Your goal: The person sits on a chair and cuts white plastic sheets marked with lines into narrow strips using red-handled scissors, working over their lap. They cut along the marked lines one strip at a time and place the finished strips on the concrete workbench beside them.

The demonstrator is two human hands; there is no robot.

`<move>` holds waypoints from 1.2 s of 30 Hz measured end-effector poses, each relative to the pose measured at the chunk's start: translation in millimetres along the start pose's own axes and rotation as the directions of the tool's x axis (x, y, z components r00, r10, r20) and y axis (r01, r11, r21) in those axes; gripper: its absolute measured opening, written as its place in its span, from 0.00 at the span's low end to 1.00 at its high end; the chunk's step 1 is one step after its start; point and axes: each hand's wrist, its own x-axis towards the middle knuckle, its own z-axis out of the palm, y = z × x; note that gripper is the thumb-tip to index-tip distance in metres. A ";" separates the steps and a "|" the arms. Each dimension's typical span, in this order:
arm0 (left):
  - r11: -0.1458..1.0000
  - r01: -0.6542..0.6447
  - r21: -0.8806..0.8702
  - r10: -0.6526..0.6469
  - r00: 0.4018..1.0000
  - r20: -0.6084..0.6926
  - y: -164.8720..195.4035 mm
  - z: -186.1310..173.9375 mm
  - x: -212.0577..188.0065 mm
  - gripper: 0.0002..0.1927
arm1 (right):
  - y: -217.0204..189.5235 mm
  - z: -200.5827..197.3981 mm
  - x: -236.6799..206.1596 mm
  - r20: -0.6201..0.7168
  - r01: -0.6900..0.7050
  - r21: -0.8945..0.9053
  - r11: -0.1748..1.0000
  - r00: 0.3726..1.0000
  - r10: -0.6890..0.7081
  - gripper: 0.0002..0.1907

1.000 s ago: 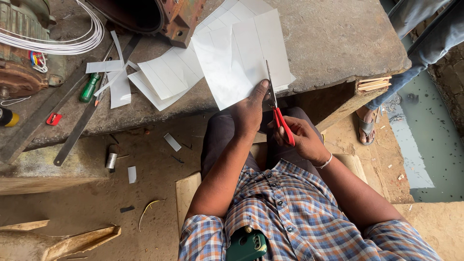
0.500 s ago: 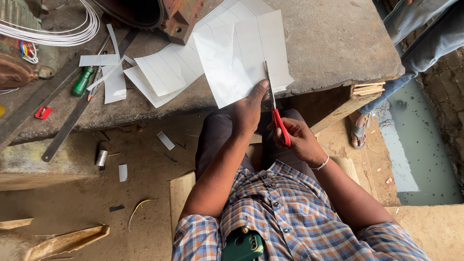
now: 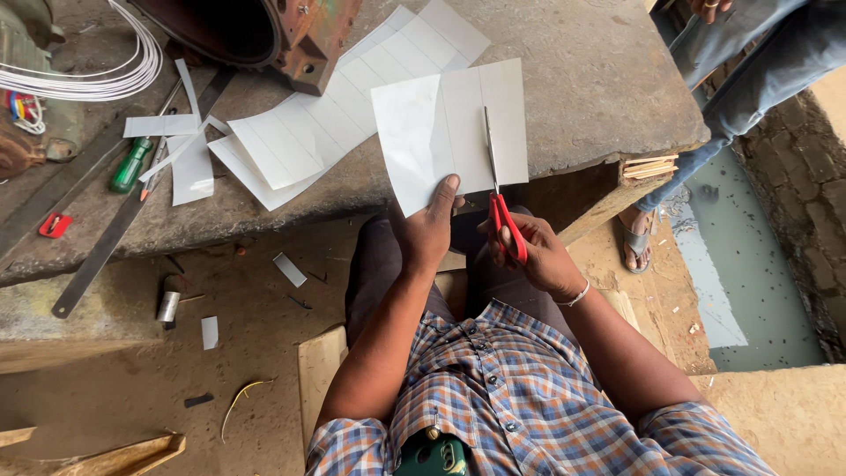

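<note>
A white sheet (image 3: 445, 132) is held up over the near edge of the concrete slab (image 3: 599, 79), its lower edge pinched in the left hand (image 3: 427, 231), thumb on top and fingers clamped on the paper from below. The right hand (image 3: 538, 256) is closed around the red handles of the scissors (image 3: 498, 198), whose blades run up into the sheet along a ruled line, near its right side.

Behind the sheet, more ruled sheets (image 3: 344, 115) lie flat on the slab, reaching from the middle toward the far edge. Left of them lie narrow paper strips (image 3: 176, 145), a green marker (image 3: 129, 165) and a long metal ruler (image 3: 106, 251) that hangs over the near left edge. A coil of white wire (image 3: 97, 84) sits at the far left corner, just beside a rusty metal housing (image 3: 264, 31).

On the dirt below the slab lie small paper scraps (image 3: 289, 269). Another person's leg (image 3: 731, 106) in jeans stands off the right edge, a sandalled foot (image 3: 636, 238) below it
</note>
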 end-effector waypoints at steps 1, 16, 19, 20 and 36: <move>1.000 0.006 -0.022 -0.006 1.000 0.002 -0.9 0.5 -1.1 0.11 | -0.6 0.0 -0.2 -0.007 -0.011 -0.005 1.000 1.000 0.011 0.24; 0.998 0.055 -0.014 -0.055 0.998 0.007 -7.7 -2.3 2.6 0.12 | 1.3 -1.2 0.9 -0.075 -0.092 -0.120 0.988 0.994 0.083 0.23; 0.997 0.075 -0.013 -0.075 0.997 0.006 -8.5 -2.7 3.2 0.12 | 2.7 -2.5 5.3 -0.066 -0.095 -0.104 0.990 0.994 0.089 0.23; 0.995 0.094 -0.030 -0.094 0.996 0.001 -9.1 -2.3 2.1 0.12 | 2.8 -3.0 7.7 -0.071 -0.103 -0.100 0.990 0.993 0.096 0.23; 0.988 0.144 -0.051 -0.143 0.990 0.014 -27.6 -5.7 8.6 0.11 | 5.9 -10.3 39.5 -0.033 -0.079 0.041 0.996 0.996 0.081 0.22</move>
